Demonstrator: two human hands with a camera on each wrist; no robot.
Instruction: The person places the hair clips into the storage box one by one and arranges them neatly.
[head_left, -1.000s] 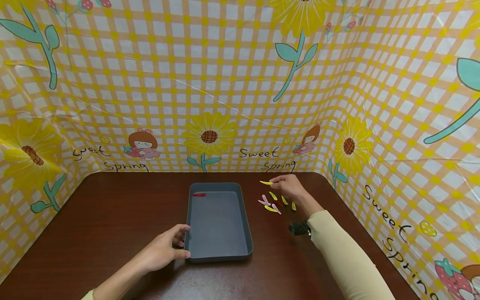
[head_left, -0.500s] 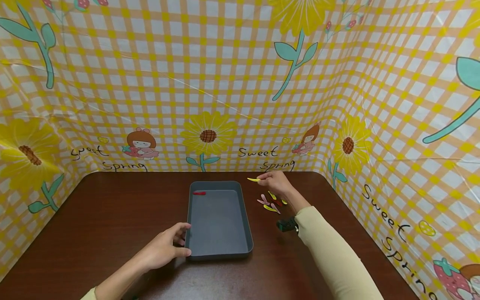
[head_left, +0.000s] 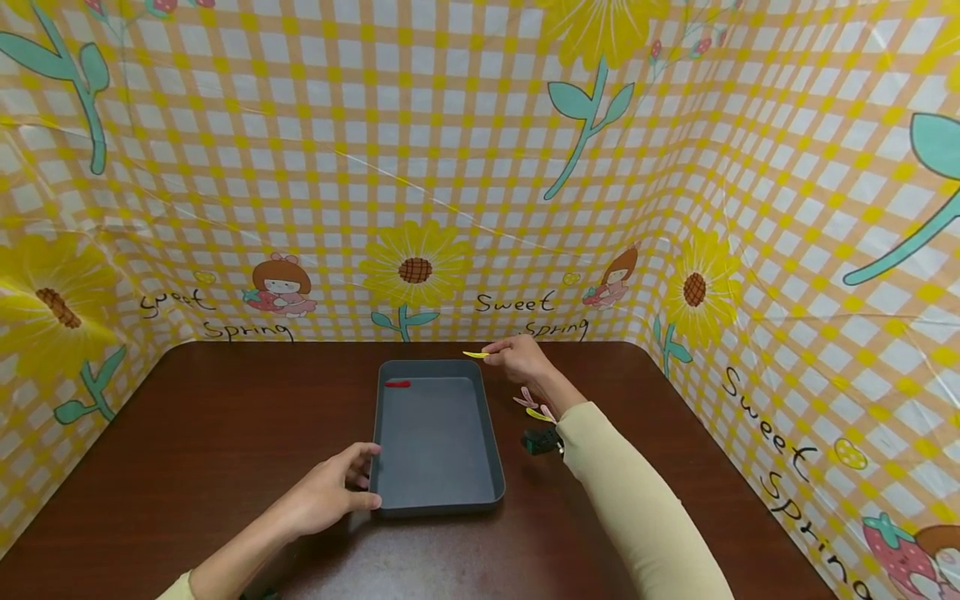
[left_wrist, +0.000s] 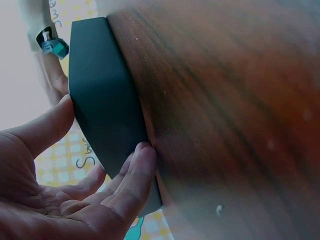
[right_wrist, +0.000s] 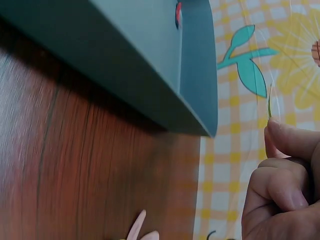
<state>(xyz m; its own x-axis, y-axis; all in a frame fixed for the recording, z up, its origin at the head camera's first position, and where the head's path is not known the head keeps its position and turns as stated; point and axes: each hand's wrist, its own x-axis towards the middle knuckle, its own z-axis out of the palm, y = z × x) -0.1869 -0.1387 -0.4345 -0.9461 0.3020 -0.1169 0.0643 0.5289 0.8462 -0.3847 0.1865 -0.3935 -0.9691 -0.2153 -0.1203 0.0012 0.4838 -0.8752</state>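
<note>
My right hand (head_left: 521, 358) pinches a yellow snap hair clip (head_left: 474, 355) between thumb and fingertips, just past the far right corner of a grey rectangular tray (head_left: 489, 417). In the right wrist view that clip (right_wrist: 270, 102) shows edge-on, sticking out from the fingertips above the table. My left hand (head_left: 330, 496) touches the tray's left side, its thumb at the near corner and its fingers along the outer wall; the left wrist view shows this wall (left_wrist: 102, 90) close up. A red hair clip (head_left: 397, 384) lies inside the tray at the far left.
Right of the tray, pink hair clips (head_left: 527, 400) and a yellow hair clip (head_left: 536, 413) lie on the dark wooden table (head_left: 247, 417), partly behind my right wrist. A checked sunflower cloth (head_left: 337, 208) hangs behind and along the sides.
My right hand has moved left with the yellow hair clip, from over the loose clips to the tray's far right corner. The left hand stays at the tray.
</note>
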